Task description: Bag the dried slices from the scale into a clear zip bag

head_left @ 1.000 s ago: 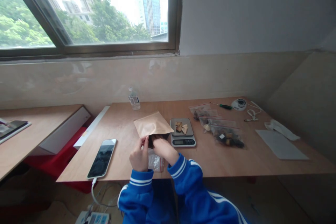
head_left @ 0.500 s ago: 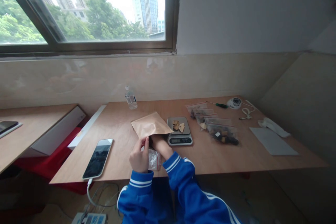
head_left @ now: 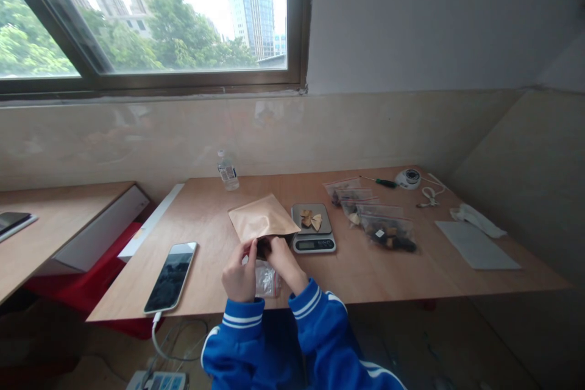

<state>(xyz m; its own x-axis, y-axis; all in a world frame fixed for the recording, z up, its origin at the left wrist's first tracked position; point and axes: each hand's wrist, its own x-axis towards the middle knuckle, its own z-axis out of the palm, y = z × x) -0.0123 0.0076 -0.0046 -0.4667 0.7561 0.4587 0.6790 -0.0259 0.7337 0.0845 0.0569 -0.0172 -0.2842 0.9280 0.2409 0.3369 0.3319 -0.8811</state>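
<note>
A brown kraft paper bag (head_left: 262, 217) lies on the table with its dark mouth toward me. My left hand (head_left: 241, 271) pinches the near left edge of that mouth. At the opening is my right hand (head_left: 284, 261), its fingertips hidden inside the bag, so what they hold, if anything, does not show. Beneath my hands lies a clear zip bag (head_left: 265, 279) with a red seal line. Just right of the bag stands a digital kitchen scale (head_left: 313, 244) bearing several pale tan dried slices (head_left: 311, 219).
Several zip bags of dark pieces (head_left: 388, 234) lie right of the scale. Beyond them are a green-handled screwdriver (head_left: 386, 183), a white dome camera (head_left: 408, 179) and a white sheet (head_left: 478, 246). A phone (head_left: 171, 277) on a cable lies left; a water bottle (head_left: 227, 170) stands behind.
My right hand has drawn partly back out of the bag's mouth, showing more of its fingers. My left hand keeps its pinch and has shifted slightly left.
</note>
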